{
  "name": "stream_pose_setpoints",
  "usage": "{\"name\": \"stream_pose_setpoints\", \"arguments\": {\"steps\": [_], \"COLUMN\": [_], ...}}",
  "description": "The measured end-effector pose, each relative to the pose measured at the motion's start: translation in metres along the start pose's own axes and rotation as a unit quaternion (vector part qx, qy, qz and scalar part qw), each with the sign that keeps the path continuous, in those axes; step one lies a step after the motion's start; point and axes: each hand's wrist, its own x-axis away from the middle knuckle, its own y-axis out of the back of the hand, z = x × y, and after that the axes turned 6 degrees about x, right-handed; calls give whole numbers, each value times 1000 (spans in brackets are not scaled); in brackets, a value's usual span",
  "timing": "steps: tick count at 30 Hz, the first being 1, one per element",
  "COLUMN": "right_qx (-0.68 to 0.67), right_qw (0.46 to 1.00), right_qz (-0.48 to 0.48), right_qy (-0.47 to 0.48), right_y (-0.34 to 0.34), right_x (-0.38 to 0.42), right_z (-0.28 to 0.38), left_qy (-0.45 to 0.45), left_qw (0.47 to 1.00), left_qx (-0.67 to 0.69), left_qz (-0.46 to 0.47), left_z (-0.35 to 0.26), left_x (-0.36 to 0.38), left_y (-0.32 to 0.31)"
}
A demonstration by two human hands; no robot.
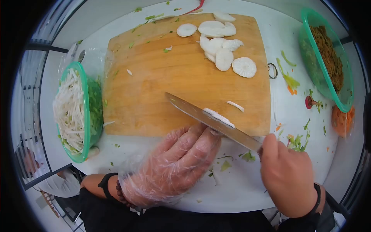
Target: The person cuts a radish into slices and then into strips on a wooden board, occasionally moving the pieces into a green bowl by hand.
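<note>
My right hand (288, 174), bare, is wrapped round the handle of a kitchen knife (232, 133). The blade slants up and left across the near part of a wooden cutting board (154, 77). Cut strips of white radish (219, 117) lie along the far side of the blade. My left hand (181, 158), in a clear plastic glove, is closed with its fingers pressed together against the near side of the blade. A bit of white radish shows at its fingertips; the blade and fingers hide the rest. Round white radish slices (224, 59) overlap at the board's far right.
A green basket (85, 116) with white shreds stands left of the board. At the right are another green basket (305, 58) holding brown food and a clear bag of orange shreds (342, 120). Green scraps (296, 143) and a small red radish (308, 102) lie on the white table.
</note>
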Motion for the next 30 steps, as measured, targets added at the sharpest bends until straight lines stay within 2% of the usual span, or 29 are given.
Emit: {"name": "stream_pose_setpoints", "arguments": {"steps": [5, 6, 9, 12, 15, 18, 24, 30], "right_qx": [-31, 13, -34, -27, -88, -56, -42, 20], "right_qw": [999, 999, 998, 998, 996, 997, 997, 997], "right_qz": [33, -27, -36, -49, -5, -11, -4, -50], "right_qy": [2, 24, 45, 27, 5, 58, 61, 49], "right_y": [2, -6, -11, -9, 2, -1, 1, -13], "right_x": [1, 1, -9, -12, -2, 2, 3, -6], "right_z": [-5, -9, -14, -21, -21, -20, -19, 0], "left_qy": [-6, -8, 2, 10, 25, 24, 22, 4], "left_qw": [1000, 1000, 1000, 1000, 1000, 1000, 999, 998], "left_qx": [-15, -15, -3, -1, -4, -14, -29, -55], "left_qz": [9, 9, 2, 1, 3, 3, 7, -21], "left_z": [-2, -1, -4, -4, -6, -6, -6, -8], "left_x": [-3, -3, 1, 0, 3, 2, 3, 3], "left_y": [3, 4, 0, 1, 1, 3, 3, -5]}}
